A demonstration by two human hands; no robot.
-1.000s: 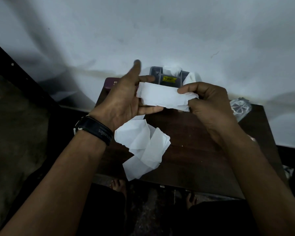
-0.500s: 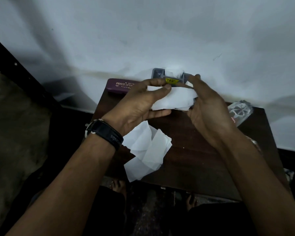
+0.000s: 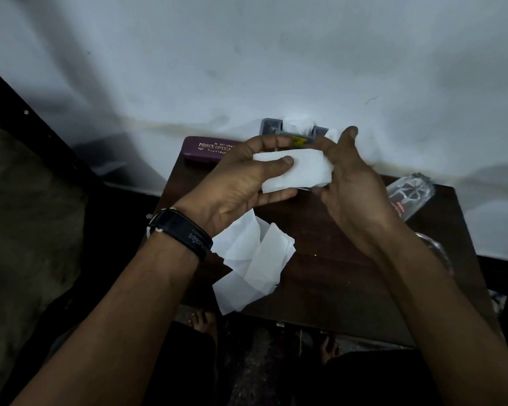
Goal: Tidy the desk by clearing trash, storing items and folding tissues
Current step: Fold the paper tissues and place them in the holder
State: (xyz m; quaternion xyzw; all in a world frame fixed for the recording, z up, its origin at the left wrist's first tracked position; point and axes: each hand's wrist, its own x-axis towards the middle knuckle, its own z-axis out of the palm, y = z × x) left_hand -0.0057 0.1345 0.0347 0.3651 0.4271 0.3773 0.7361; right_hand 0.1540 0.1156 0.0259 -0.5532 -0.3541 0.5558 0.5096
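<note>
Above the dark wooden desk I hold a folded white tissue between both hands. My left hand pinches its left end, thumb on top and fingers underneath. My right hand covers its right end with the fingers spread over the edge. Several loose white tissues lie crumpled on the desk near its front left edge, partly under my left wrist. A grey holder with white tissue sticking out of it stands at the back of the desk against the wall, half hidden by my fingers.
A maroon spectacle case lies at the back left corner. A clear plastic packet rests at the desk's right edge. The white wall runs directly behind the desk. Bare feet and dark floor show below the front edge.
The tissue has been folded shorter and drawn closer between my hands. My left thumb has come down onto it, and my right hand has opened over its right end.
</note>
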